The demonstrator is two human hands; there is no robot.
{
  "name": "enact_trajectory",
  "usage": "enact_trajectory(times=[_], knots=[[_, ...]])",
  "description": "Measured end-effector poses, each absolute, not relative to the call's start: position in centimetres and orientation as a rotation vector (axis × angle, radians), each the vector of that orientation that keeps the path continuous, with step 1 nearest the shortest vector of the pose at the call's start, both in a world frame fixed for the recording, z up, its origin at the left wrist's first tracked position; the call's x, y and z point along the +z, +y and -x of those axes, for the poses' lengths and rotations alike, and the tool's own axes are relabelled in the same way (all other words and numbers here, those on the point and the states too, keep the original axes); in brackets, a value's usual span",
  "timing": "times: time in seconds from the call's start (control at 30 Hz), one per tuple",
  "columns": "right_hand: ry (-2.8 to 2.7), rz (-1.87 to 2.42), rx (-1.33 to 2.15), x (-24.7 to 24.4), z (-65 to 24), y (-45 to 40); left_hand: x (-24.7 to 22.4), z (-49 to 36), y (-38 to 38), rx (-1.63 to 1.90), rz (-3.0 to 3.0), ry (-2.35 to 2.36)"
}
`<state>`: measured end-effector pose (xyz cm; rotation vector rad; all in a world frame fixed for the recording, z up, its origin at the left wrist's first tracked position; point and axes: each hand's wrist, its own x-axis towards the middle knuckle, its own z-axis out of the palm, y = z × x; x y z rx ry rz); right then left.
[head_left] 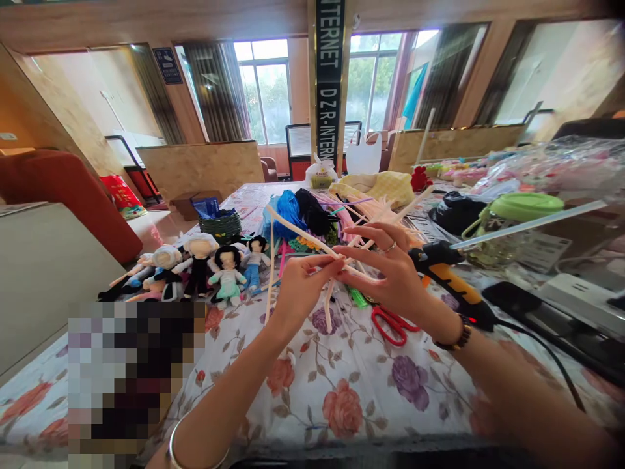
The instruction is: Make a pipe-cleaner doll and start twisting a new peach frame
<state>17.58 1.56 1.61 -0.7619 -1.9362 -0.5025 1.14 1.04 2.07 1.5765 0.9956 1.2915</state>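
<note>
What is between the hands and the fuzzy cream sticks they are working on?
Nothing visible. The left hand and the right hand both pinch the cream fuzzy sticks directly, above the flowered tablecloth. The red scissors and the glue gun lie off to the side.

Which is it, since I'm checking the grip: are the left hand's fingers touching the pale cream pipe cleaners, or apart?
Touching. The head view shows the left hand pinching the pale cream pipe cleaners at its fingertips, meeting the right hand there.
</note>
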Motion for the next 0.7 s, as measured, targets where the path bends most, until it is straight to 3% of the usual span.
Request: enact_trajectory(times=[0.7], knots=[[-2.074,0.8,-0.447,3.6,-17.1,1.2,3.9,-1.1,0.3,1.026,-1.372,0.787]])
